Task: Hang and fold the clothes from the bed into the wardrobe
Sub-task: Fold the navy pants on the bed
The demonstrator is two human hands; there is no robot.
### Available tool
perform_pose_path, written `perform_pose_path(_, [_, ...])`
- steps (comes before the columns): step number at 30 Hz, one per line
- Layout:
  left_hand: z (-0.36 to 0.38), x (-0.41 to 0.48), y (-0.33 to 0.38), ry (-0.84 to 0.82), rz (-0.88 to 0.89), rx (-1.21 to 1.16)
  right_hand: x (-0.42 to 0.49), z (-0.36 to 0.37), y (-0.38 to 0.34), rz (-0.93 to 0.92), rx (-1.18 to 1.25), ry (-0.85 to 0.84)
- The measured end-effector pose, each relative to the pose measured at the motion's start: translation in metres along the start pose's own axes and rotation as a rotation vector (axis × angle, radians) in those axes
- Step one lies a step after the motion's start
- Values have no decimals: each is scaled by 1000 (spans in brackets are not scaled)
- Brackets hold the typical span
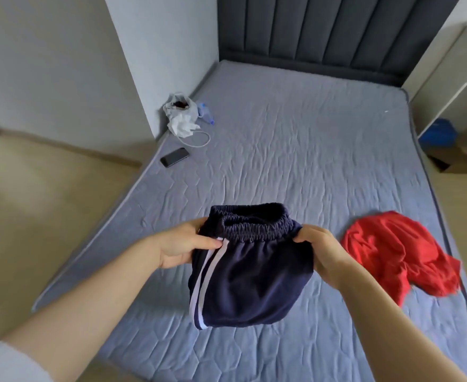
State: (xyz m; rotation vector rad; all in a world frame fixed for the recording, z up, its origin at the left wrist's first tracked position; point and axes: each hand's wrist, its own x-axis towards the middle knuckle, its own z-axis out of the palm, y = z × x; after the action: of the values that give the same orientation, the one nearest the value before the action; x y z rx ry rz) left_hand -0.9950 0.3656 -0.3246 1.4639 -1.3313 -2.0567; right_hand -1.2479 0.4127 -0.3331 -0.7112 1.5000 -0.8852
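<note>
Above the bed (295,139), the left hand (184,248) and right hand (319,250) have their fingers pinched closed on the waistband of navy shorts (254,277). Slack, dangling fabric could fold crookedly. Red garment (397,252) lies nearby.

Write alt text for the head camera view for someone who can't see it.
Two bare hands, left hand and right hand, hold navy shorts with white side stripes by the elastic waistband above a grey quilted bed. A crumpled red garment lies to the right, with a phone near the bed's left edge.
</note>
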Motion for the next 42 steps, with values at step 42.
perform_pose_path(42, [58,177,-395,-115,-66,1562,131,39,404,57,-1422,-467])
